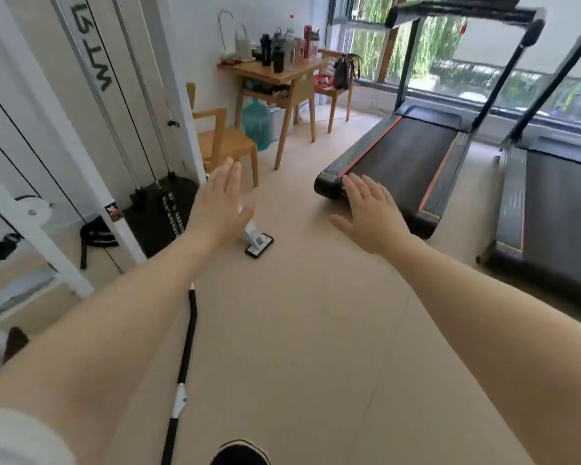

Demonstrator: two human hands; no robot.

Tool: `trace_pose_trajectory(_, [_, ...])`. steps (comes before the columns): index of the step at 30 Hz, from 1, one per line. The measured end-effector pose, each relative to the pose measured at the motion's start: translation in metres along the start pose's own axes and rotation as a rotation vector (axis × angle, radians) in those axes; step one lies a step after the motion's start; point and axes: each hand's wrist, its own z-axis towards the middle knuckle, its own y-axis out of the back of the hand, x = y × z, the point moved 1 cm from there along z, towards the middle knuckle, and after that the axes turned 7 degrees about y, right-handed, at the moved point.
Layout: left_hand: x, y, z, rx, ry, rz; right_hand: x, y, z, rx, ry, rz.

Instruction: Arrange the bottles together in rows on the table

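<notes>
Several bottles (284,45), black, grey, white and red, stand bunched on a small wooden table (292,70) against the far wall, well out of reach. Both my arms stretch forward over the floor. My left hand (220,204) is flat with palm down, fingers extended, holding nothing. My right hand (369,214) is also flat and empty, fingers spread, hovering in front of a treadmill's end. Neither hand touches anything.
A wooden chair (227,142) stands left of the table, another chair with a dark bag (342,70) to its right. A green water jug (256,124) sits under the table. Two treadmills (399,156) fill the right. A cable machine (155,209) stands at left; a black bar (185,364) lies on the floor.
</notes>
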Motion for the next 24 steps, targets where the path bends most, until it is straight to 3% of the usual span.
trace_pose_trajectory(4, [0.006,-0.036,-0.003,0.064,0.101,-0.150,-0.002,-0.043,0.004,0.117,-0.040,0.054])
trace_pose_trajectory(10, [0.046,-0.091,0.048,0.159,0.189,-0.091,-0.015,-0.097,0.053,0.268,0.049,0.039])
trace_pose_trajectory(19, [0.101,-0.132,0.221,0.294,0.107,-0.098,-0.049,-0.133,0.229,0.377,-0.117,0.119])
trace_pose_trajectory(24, [0.108,-0.155,0.316,0.334,0.060,-0.093,-0.079,-0.134,0.315,0.321,-0.138,0.131])
